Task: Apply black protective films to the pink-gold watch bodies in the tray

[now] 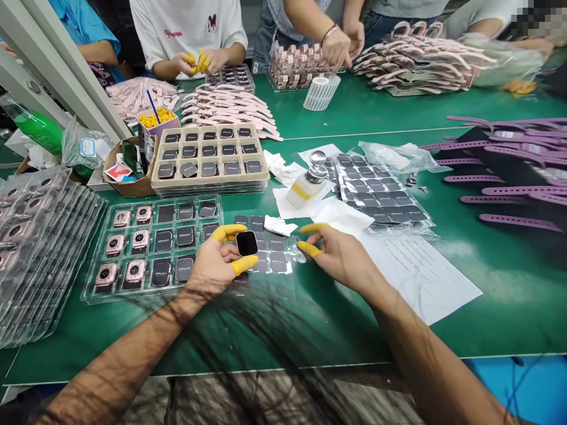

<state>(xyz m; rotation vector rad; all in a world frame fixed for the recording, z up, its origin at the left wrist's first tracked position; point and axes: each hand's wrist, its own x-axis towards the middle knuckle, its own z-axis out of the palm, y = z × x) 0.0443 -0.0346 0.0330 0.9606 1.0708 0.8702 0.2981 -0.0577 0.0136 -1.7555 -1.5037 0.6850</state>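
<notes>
My left hand [217, 260], with yellow finger cots on thumb and index finger, grips a strapless smartwatch [247, 243] by its edges, dark screen up. My right hand [339, 254] also wears yellow cots; its thumb and index finger are apart over a crumpled clear film [297, 250]. Whether it touches the film I cannot tell. Beneath the hands lies a sheet of black square stickers [277, 261]. Left of them, a clear plastic tray [95, 289] holds several pink watches [140, 239], backs up, and black printed squares [163, 239].
Behind stand a beige tray [155, 177] and a pump bottle [305, 189]. More sticker sheets [376, 189] and a printed paper [425, 283] lie right. Stacked trays [39, 260] rise at left; purple straps [509, 177] lie far right. Co-workers' hands [199, 61] work across the table.
</notes>
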